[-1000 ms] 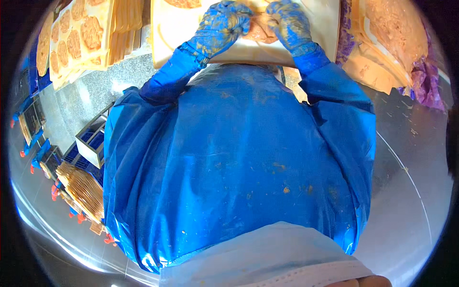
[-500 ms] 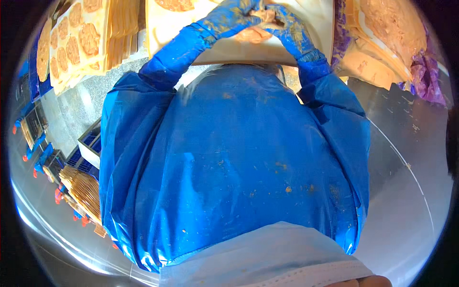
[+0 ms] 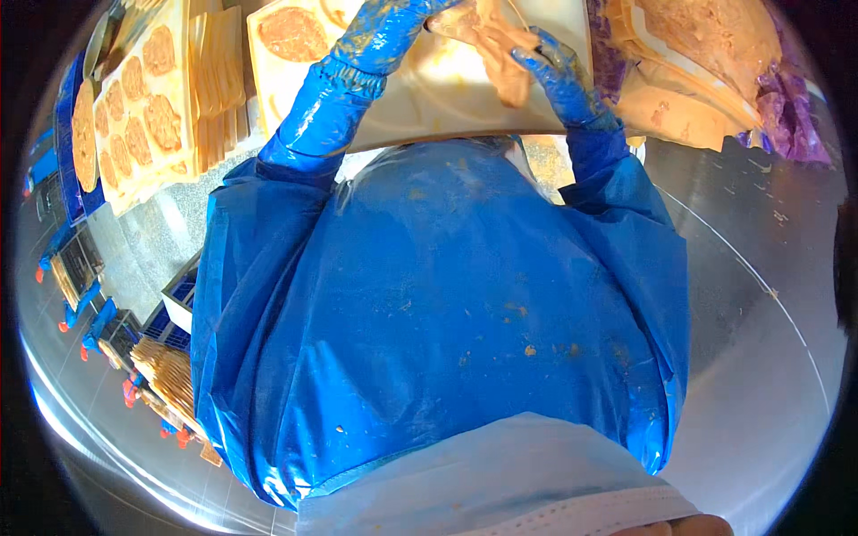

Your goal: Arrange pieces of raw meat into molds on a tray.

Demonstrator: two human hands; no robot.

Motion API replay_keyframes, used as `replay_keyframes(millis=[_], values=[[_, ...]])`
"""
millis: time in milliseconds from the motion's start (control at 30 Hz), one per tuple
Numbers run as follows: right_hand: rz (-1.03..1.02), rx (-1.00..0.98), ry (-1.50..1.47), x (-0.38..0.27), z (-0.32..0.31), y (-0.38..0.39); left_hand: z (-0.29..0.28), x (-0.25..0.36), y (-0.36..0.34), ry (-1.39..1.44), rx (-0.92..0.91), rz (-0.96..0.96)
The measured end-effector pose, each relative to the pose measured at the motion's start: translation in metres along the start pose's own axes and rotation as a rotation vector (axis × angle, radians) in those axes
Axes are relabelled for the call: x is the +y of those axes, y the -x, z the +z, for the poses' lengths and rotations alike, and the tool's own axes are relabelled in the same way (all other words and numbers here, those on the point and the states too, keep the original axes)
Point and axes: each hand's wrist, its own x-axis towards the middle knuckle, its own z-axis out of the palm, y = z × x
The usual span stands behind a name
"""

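Observation:
My left hand (image 3: pixel 398 20), in a smeared blue glove, reaches to the top edge, its fingertips partly cut off at a strip of pale raw meat (image 3: pixel 496 49). My right hand (image 3: pixel 563 76), gloved in blue, grips that meat on its right side, fingers bent against it. The meat dangles over a white board (image 3: pixel 402 121) with shallow round outlines and yellowish smears. A flattened oval meat patty (image 3: pixel 295 36) lies at the board's upper left.
Stacked yellowish sheets (image 3: pixel 219 80) with patties stand at left, meat-laden trays (image 3: pixel 693 49) and purple plastic (image 3: pixel 795 125) at right. A metal-framed blue rack (image 3: pixel 179 313), stacked boards (image 3: pixel 165 375) and distant co-workers (image 3: pixel 94 326) in blue with red boots line the lower left.
Both hands have lifted and stretched the meat, which was bunched low between them and now hangs longer. My left hand has moved up and left; the board appears shifted left.

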Motion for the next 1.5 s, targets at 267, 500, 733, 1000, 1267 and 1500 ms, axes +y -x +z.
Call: replay_keyframes(millis=[267, 500, 733, 1000, 1267, 1500], values=[[-0.390, 0.256, 0.712, -0.010, 0.003, -0.006, -0.002, 0.057, -0.010, -0.270, 0.028, 0.077], [0.092, 0.077, -0.439, 0.005, 0.025, -0.043, 0.009, 0.041, -0.041, -0.367, 0.103, 0.039], [-0.293, 0.516, 0.848, -0.005, -0.028, -0.031, -0.030, -0.028, -0.110, -1.530, -0.013, 0.858], [-0.385, 0.336, 1.002, -0.017, -0.010, -0.066, 0.006, -0.119, -0.102, -1.726, -0.097, 0.510], [-0.536, 0.224, 1.154, 0.029, -0.063, -0.082, -0.022, -0.107, -0.101, -1.343, -0.143, 0.784], [-0.474, 0.137, 1.107, 0.000, -0.037, -0.064, 0.005, -0.100, -0.088, -1.601, -0.030, 0.622]])
